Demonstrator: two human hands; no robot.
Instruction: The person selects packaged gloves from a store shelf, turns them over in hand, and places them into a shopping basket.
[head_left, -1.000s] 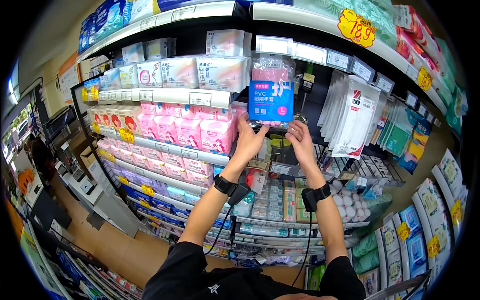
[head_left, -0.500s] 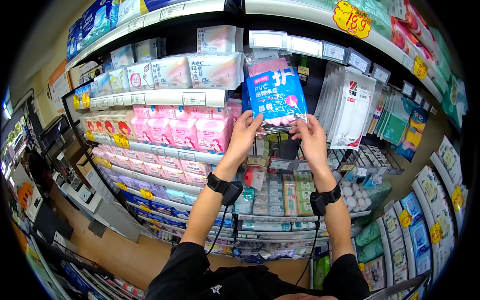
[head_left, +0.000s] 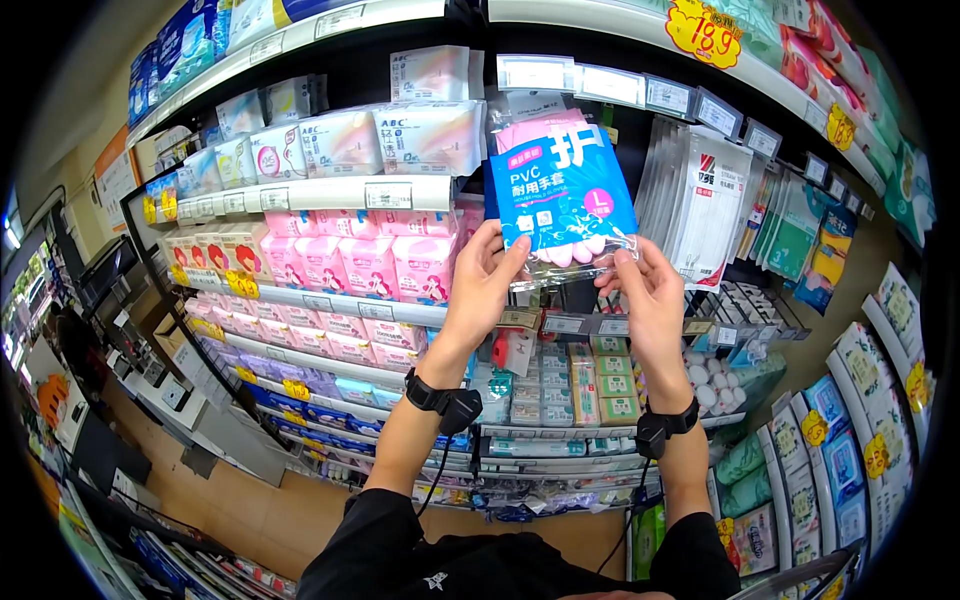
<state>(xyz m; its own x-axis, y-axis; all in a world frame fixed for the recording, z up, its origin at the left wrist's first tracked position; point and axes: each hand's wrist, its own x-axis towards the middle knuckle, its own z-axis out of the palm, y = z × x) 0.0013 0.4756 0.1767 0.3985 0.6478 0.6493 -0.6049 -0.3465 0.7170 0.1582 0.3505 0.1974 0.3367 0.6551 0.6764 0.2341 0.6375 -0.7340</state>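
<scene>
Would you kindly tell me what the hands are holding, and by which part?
Both hands, left hand and right hand, hold the blue glove packet by its bottom edge, one at each lower corner.

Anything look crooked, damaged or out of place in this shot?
Only the blue glove packet: it is tilted, held at its lower edge by the left hand and right hand in front of the shelves. Nothing looks spilled or torn.

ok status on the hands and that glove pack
Left hand and right hand both pinch the bottom edge of the blue PVC glove pack. Pack held up, tilted, in front of the hanging white packets. Nothing between the hands.
</scene>
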